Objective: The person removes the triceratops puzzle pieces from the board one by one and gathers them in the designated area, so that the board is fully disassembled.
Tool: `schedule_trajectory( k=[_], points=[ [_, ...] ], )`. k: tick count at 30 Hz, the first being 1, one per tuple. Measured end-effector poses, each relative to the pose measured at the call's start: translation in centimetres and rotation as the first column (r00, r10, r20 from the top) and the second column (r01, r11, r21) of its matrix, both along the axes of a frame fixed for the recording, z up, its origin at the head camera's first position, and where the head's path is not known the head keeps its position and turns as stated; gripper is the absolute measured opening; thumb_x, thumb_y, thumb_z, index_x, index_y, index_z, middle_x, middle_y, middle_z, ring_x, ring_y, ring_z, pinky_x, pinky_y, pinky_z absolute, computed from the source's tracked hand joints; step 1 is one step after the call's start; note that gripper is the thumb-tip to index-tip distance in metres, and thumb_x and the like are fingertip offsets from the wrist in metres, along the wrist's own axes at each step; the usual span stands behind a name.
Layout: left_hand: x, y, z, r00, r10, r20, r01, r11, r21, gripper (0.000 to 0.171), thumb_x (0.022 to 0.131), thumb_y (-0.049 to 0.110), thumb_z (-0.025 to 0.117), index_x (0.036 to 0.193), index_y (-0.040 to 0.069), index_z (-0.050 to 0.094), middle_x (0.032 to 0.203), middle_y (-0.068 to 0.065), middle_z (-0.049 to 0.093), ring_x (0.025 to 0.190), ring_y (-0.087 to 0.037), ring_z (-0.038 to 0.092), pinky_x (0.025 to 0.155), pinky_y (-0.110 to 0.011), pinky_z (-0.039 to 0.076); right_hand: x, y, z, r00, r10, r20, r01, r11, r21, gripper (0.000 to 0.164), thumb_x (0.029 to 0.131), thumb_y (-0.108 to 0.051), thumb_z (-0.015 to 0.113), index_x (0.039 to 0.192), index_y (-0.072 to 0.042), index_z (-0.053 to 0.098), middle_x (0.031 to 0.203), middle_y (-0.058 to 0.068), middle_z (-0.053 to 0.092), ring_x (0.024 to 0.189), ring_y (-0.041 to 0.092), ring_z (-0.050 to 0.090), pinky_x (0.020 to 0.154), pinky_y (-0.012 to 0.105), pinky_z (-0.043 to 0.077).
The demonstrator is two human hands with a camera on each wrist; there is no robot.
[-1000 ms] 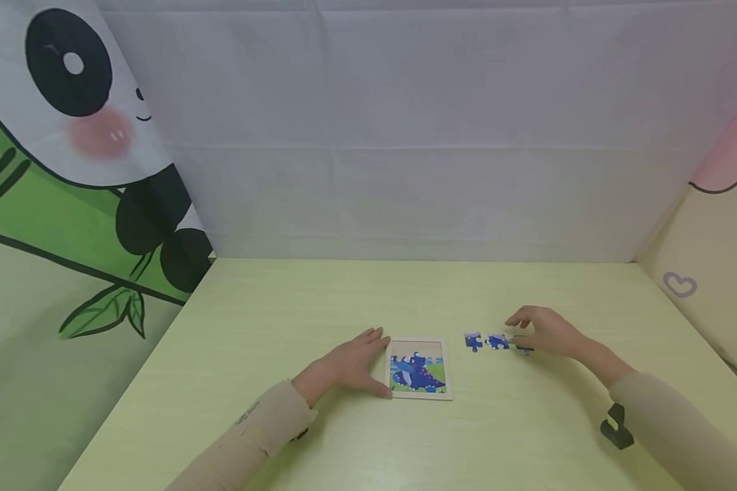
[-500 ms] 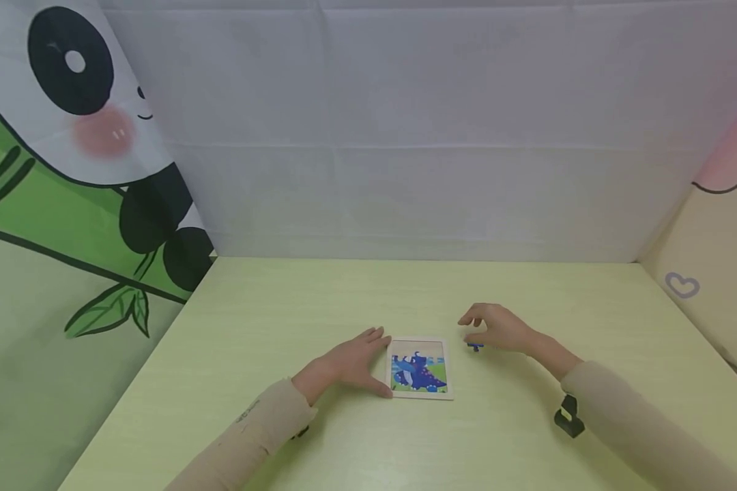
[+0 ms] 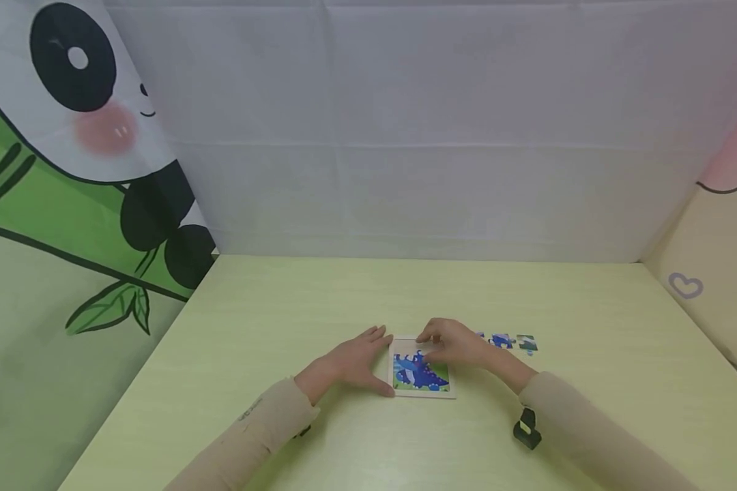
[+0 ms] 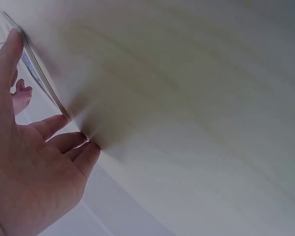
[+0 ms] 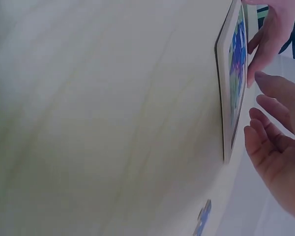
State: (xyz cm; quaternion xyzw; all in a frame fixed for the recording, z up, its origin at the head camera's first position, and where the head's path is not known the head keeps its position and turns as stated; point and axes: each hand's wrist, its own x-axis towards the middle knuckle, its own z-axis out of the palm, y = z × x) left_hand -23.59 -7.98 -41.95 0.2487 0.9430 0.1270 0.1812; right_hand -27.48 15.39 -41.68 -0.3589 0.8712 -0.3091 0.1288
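A small puzzle board [image 3: 420, 393] with a pale frame lies on the table, showing a blue dinosaur; the strip along its top is bare. My left hand [image 3: 357, 363] rests along the board's left edge, thumb and forefinger spread to its near and far corners. Over the board's upper right is my right hand [image 3: 457, 343], fingers loosely bent; no piece shows between thumb and fingers in the right wrist view. Whether its fingertips touch the board is unclear. Right of the board lie three puzzle pieces [image 3: 501, 341], the leftmost partly hidden by the right hand.
The pale yellow-green table [image 3: 319, 293] runs back to a white cloth wall [image 3: 405, 136]. Painted side panels stand at left and right. A black strap piece [image 3: 527, 429] hangs under the right sleeve.
My right hand has moved left from the loose pieces to above the board, uncovering the pieces it passed over. The left hand has stayed at the board's edge.
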Motion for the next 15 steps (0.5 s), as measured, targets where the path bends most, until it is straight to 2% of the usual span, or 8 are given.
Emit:
schedule_trajectory(
  k=[4,9,15],
  points=[
    [-0.3,0.2,0.0,1.000,-0.001,-0.003,0.001,1.000,0.000,0.101,0.067,0.063,0.066,0.144,0.011,0.026,0.151,-0.011,0.015,0.138,-0.026,0.011,0.109,-0.043,0.024,0.2,-1.0,-0.2,0.999,0.029,0.022,-0.028,0.999,-0.014,0.029,0.077,-0.016,0.072,0.102,-0.004,0.067,0.093,0.001,0.060,0.079,0.013,0.051,0.069,0.023,0.047],
    [-0.6,0.4,0.0,1.000,0.004,0.001,-0.004,1.000,0.002,0.101,0.068,0.063,0.066,0.144,0.010,0.025,0.151,-0.011,0.015,0.138,-0.026,0.010,0.109,-0.043,0.024,0.1,-1.6,-0.6,0.997,0.071,0.008,-0.071,0.997,-0.002,0.027,0.078,-0.016,0.072,0.101,-0.003,0.068,0.088,-0.001,0.058,0.076,0.011,0.050,0.067,0.021,0.045],
    [-0.9,0.7,0.1,1.000,0.013,0.000,-0.013,1.000,0.010,0.100,0.068,0.061,0.066,0.143,0.009,0.026,0.150,-0.013,0.016,0.138,-0.028,0.011,0.108,-0.043,0.024,-0.1,-1.9,-0.5,0.998,0.051,0.043,-0.050,0.999,-0.017,0.024,0.076,-0.012,0.073,0.097,-0.002,0.068,0.084,0.000,0.057,0.072,0.012,0.048,0.062,0.020,0.043]
  ],
)
